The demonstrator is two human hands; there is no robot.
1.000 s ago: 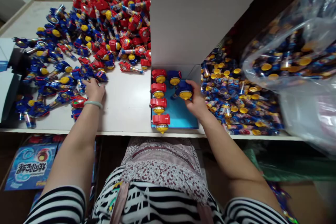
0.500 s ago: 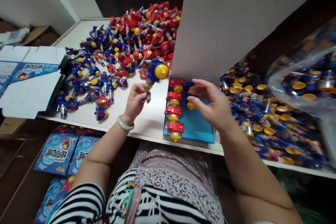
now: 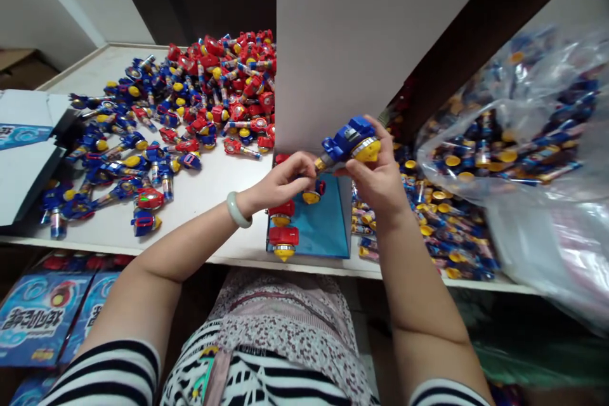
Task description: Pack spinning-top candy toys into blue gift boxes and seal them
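Above the blue-lined display box [image 3: 328,235], a blue toy [image 3: 349,139] with a yellow spinning-top head and a short tube handle is held tilted between both hands. My right hand [image 3: 380,171] grips its head end, thumb below and fingers behind. My left hand [image 3: 288,181] is closed round the tube end, fingers pinched. Red toys [image 3: 284,236] with yellow tips stand in a column along the box's left side, partly covered by my left hand. Beside them a blue toy with a yellow tip [image 3: 311,195] shows under my hands.
A large pile of red toys [image 3: 238,70] and blue toys [image 3: 128,139] covers the table to the left. On the right lie many small tubes with yellow caps [image 3: 432,216] and a clear plastic bag [image 3: 514,139]. The white box lid [image 3: 352,57] stands upright behind. Printed boxes [image 3: 42,317] sit below left.
My left hand has brought the blue toy rightward over the box. My right hand has risen from inside the box and now grips the toy's head. The view has shifted right.
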